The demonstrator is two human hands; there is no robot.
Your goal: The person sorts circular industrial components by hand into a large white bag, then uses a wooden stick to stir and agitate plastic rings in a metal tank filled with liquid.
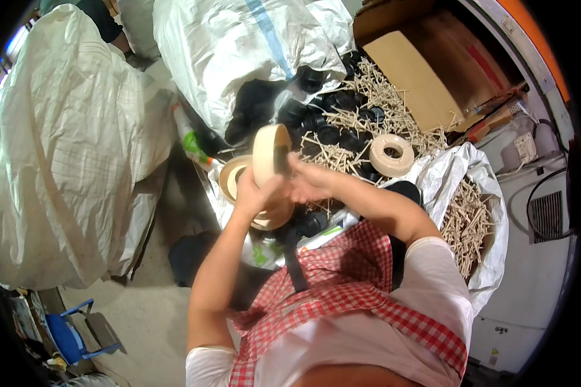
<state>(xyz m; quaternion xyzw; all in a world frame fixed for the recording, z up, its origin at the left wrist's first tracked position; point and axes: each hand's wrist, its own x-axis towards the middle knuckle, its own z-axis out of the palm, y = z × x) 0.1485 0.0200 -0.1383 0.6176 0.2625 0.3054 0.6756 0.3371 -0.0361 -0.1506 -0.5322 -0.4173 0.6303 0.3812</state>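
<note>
Above my lap, my left hand (259, 193) grips a cream plastic ring (269, 149), held up on edge. From the other side, my right hand (308, 180) closes on the ring's right edge, where a dark patch shows; its fingertips are partly hidden. Behind and below my hands lie another cream ring (231, 178) and a similar round cream part (272, 218), partly covered. Farther right, a loose cream ring (392, 156) lies flat on a pile of thin beige plastic sticks (382, 84) and black round parts (328, 132).
Large white woven sacks (77, 148) stand at left and far centre. An opened cardboard box (416, 80) sits at far right. Near my right arm is a white sack of beige sticks (466, 222), beside a grey machine panel (529, 277). A blue chair (68, 338) stands lower left.
</note>
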